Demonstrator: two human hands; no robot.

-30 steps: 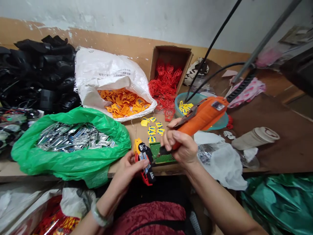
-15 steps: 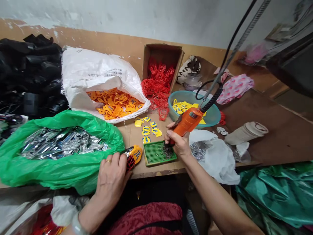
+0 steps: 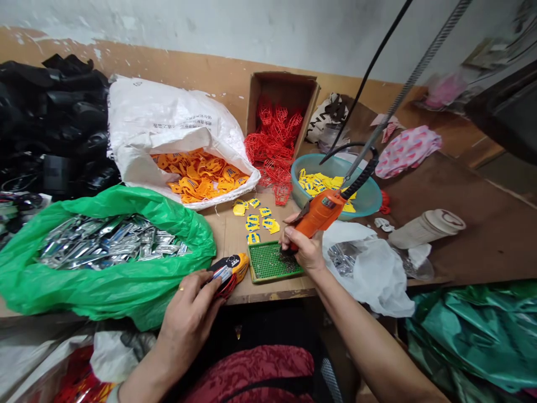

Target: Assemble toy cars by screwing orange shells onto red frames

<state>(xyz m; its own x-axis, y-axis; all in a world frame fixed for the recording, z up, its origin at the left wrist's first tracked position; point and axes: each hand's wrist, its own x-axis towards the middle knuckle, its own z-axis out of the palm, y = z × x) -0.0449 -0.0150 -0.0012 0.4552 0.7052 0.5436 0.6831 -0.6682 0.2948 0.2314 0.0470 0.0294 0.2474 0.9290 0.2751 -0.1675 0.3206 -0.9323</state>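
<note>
My right hand (image 3: 305, 246) is wrapped round an orange power screwdriver (image 3: 321, 214) that hangs from a spring and a black cable. Its lower end is over the dark screws on a green perforated tray (image 3: 265, 263). My left hand (image 3: 191, 308) grips an orange, black and silver part (image 3: 235, 267) with red pieces beneath, at the table edge left of the tray. Several yellow and blue pieces (image 3: 252, 223) lie behind the tray.
A green bag (image 3: 168, 280) of silver parts lies at the left, a white sack (image 3: 176, 109) of orange pieces behind it. A box (image 3: 308, 106) spills red pieces. A teal bowl (image 3: 369, 196), a clear bag (image 3: 386, 274) and a rolled pale item (image 3: 423, 229) are at the right.
The part in my left hand has turned, showing more of its black and silver face. My left fingers have spread along it. The screwdriver has tilted and shifted slightly over the tray.
</note>
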